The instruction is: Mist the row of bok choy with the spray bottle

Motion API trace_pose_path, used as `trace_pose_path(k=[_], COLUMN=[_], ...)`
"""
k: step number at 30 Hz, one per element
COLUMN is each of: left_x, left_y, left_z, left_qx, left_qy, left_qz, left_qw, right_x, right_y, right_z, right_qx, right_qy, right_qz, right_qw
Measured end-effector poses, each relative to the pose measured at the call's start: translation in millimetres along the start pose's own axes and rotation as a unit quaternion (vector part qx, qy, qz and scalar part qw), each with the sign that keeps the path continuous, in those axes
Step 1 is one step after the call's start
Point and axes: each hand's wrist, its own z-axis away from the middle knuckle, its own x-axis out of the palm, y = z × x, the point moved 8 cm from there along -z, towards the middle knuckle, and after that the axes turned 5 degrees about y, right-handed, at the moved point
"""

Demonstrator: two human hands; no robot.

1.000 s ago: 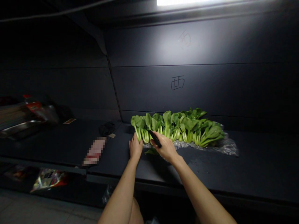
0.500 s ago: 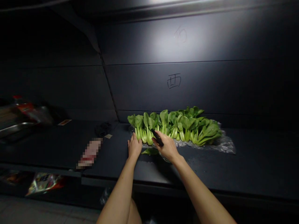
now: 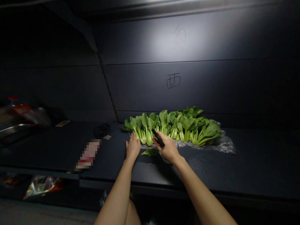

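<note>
The left hand [image 3: 133,147] is at the left end of the row of leafy greens [image 3: 173,126], its fingers laid against the stem of the endmost head; whether they pinch it or only rest on it, I cannot tell. The right hand [image 3: 165,145], apart from the left, is wrapped round a black handle [image 3: 158,138] just in front of the row's left half. A curved, clear edge [image 3: 167,160] shows beneath that hand, and what it belongs to is unclear.

The row lies directly beyond both hands, its long axis running left to right across them, stems toward the person and leaves toward the back panel [image 3: 140,84]. As I judge it, what matters most is that the left hand is nearer the left end, while the right end lies well off to the right of both.

A loose leaf [image 3: 150,152] lies in front of the row, between the hands. Clear plastic film [image 3: 227,144] spreads under the row and past its right end, on the dark shelf [image 3: 246,168]. Left of the row are a dark crumpled item [image 3: 102,130] and, nearer the shelf's front edge, a pixelated pinkish item [image 3: 88,154].
</note>
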Motion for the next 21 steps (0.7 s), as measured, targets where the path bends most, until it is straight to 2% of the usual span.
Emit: trace_pose_path(k=[7,11,17,21], left_x=[-10.9,-14.1,-15.6,-18.8], left_y=[2.9,4.8,-1.2,-9.3], left_z=[0.2,0.7,-1.5,-3.5], left_qx=[0.007,0.005,-0.009,-0.021], left_qy=[0.075,0.086,0.099,0.128], left_qz=[0.023,0.031,0.048,0.073], left_qw=[0.997,0.996,0.994,0.989], right_x=[-2.0,-0.2,6.5,6.6], right_y=[0.7,-1.1,-8.3,-8.6], right_z=[-0.4,-0.1,2.9,3.4], right_qx=[-0.001,-0.015,-0.065,-0.06], right_qy=[0.009,0.005,-0.048,-0.063], right_qz=[-0.001,0.013,0.04,0.044], right_qw=[1.0,1.0,0.996,0.995])
